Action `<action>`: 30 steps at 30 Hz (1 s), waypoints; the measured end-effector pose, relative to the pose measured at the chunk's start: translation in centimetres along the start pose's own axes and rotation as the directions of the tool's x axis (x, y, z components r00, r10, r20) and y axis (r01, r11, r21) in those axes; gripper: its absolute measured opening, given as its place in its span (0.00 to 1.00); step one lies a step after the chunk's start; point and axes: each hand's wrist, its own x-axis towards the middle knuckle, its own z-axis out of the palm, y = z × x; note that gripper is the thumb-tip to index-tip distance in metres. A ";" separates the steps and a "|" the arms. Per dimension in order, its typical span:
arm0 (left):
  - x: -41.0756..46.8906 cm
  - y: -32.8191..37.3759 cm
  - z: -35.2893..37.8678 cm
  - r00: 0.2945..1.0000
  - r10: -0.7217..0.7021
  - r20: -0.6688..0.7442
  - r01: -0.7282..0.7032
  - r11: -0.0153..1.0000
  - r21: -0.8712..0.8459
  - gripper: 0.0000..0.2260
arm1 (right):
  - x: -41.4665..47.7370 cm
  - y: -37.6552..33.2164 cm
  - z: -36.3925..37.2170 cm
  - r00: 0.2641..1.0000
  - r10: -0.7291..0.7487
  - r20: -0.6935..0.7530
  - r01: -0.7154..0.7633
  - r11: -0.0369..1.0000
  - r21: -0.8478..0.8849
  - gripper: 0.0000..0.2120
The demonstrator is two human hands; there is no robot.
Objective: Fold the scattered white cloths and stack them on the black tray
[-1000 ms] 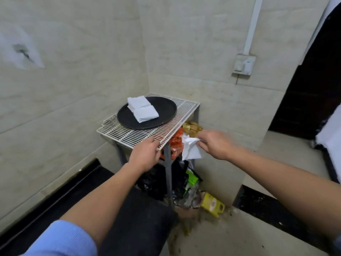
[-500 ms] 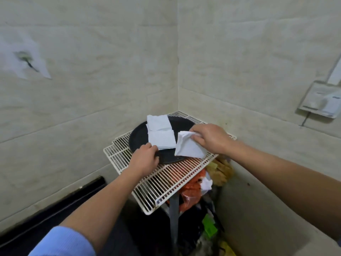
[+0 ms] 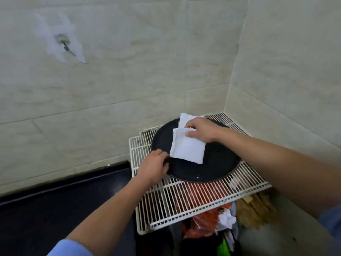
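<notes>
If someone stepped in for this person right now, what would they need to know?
Left hand: gripping the near-left rim of the black tray, steadying it on the white wire rack.
Right hand: pressing the top folded cloth onto the tray.
Another folded cloth pokes out behind it.
Done: folded cloths lie on the tray.
Left: let go; square the pile. A crumpled white cloth sits among the clutter under the rack, possibly next.

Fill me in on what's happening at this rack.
A person is stacking folded white cloths on a round black tray that sits on a white wire rack in the corner. The right hand presses a folded cloth down onto the tray, partly over another cloth behind it. The left hand grips the tray's near-left rim. Bags and clutter sit under the rack.
</notes>
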 end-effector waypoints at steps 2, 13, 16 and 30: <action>0.2 -0.4 0.0 1.000 0.004 -0.031 -0.005 1.000 -0.015 0.10 | 1.5 1.0 0.8 1.000 0.030 0.005 -0.030 0.999 0.013 0.02; 3.3 -0.7 1.3 0.968 0.241 -0.074 -0.238 0.970 0.054 0.15 | 3.1 3.5 3.5 0.977 0.164 -0.140 -0.202 0.924 -0.325 0.17; 3.6 -1.5 2.3 0.966 0.250 -0.062 -0.250 0.968 0.019 0.15 | 1.7 3.5 5.5 0.963 -0.077 -0.257 -0.055 0.882 -0.468 0.19; 2.8 -2.6 3.4 0.977 0.211 -0.034 -0.213 0.976 -0.048 0.21 | 0.3 4.4 9.4 0.999 -0.048 -0.013 0.040 0.934 -0.356 0.28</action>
